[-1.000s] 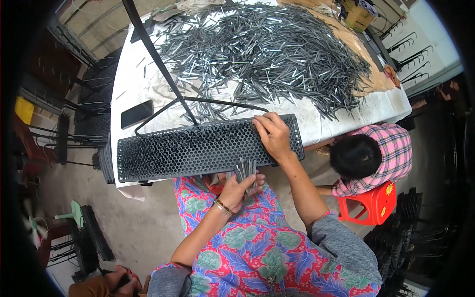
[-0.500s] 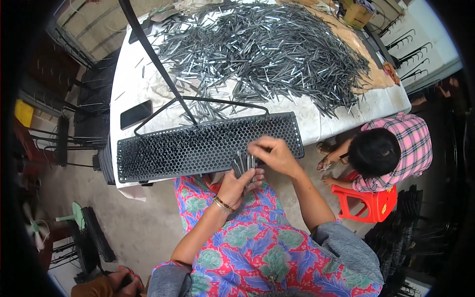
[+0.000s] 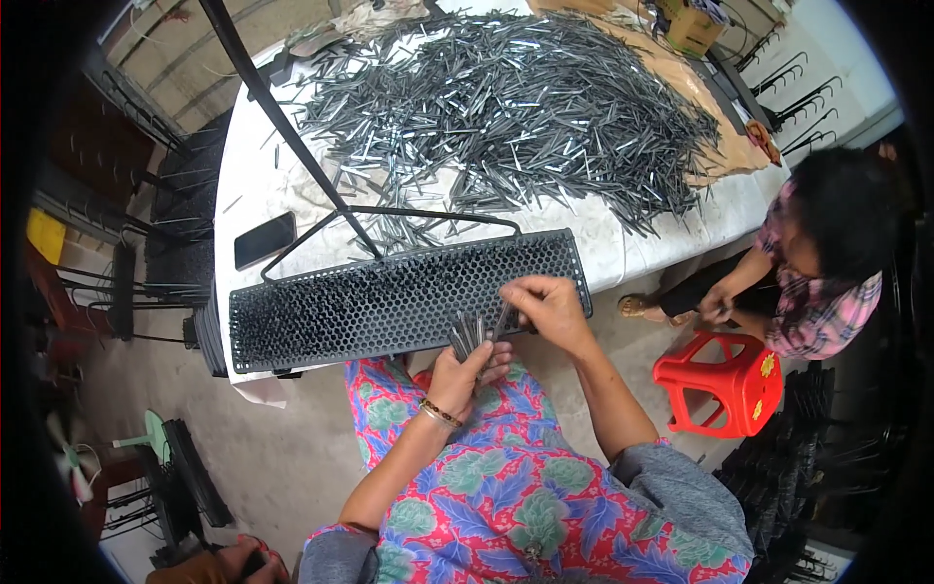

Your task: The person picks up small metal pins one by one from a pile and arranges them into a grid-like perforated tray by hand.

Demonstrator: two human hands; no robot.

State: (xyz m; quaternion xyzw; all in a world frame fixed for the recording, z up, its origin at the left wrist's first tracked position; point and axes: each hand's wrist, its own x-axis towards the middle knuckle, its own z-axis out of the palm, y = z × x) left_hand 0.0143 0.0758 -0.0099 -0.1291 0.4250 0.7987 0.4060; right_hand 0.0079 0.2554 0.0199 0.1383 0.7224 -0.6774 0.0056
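Holding a small bundle of dark metal pins (image 3: 467, 333), the left hand (image 3: 465, 368) is closed around their lower ends, just below the near edge of the black perforated tray (image 3: 389, 302). The right hand (image 3: 550, 307) pinches one pin from the bundle between thumb and fingertips; the pin's tip is hidden by the fingers. Whether any tray holes are filled cannot be made out. The tray lies along the near edge of a white-covered table (image 3: 248, 185), its left end overhanging slightly. Farther back is a large heap of loose pins (image 3: 506, 107), and a dark phone (image 3: 265, 240) lies at left. A second person (image 3: 822, 258) crouches to the right beside a red plastic stool (image 3: 720, 380) on a concrete floor; that person's hands are too small to read.
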